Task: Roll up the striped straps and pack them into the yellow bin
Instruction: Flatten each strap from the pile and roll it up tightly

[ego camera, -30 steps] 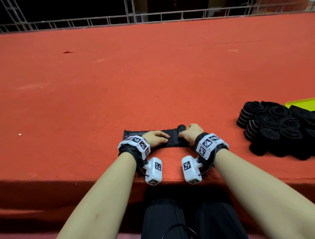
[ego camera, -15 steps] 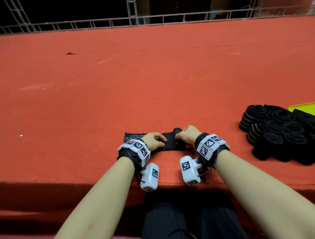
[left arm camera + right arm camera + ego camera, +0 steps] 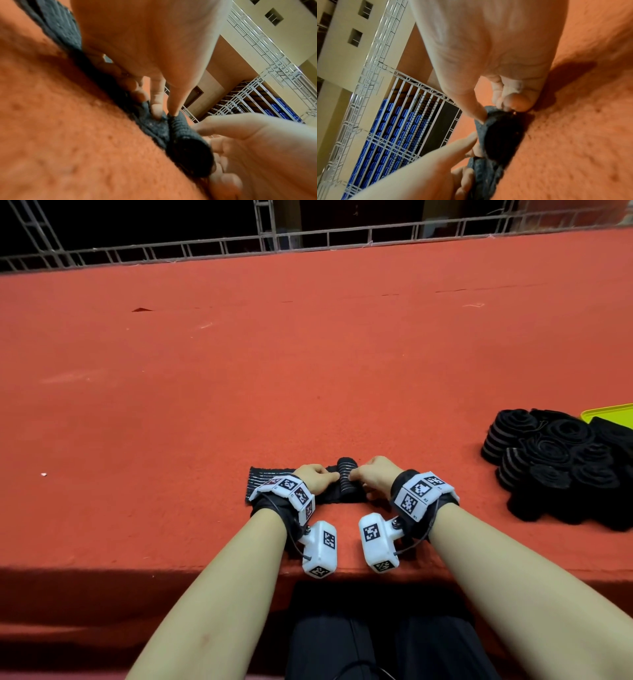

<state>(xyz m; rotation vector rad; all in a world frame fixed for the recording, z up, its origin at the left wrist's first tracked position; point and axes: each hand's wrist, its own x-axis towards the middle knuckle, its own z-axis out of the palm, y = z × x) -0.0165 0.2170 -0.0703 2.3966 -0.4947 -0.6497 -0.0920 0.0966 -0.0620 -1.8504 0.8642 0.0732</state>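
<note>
Now striped strap (image 3: 346,478) half rolled, pinched between left hand (image 3: 315,478) and right hand (image 3: 376,476) fingers (image 3: 157,106).

**Large hall with tiered seating, set up as a packing station**

Looks like an arena or sports hall rather than a home. Broad tabletop (image 3: 308,354) covered in red-orange felt, edged at 12 o'clock by a white metal truss railing (image 3: 308,237). Beyond it, in the wrist views, rows of blue seats (image 3: 388,135) behind white scaffold framing, plus tall cream walls (image 3: 257,44) with small square openings high up.
</note>
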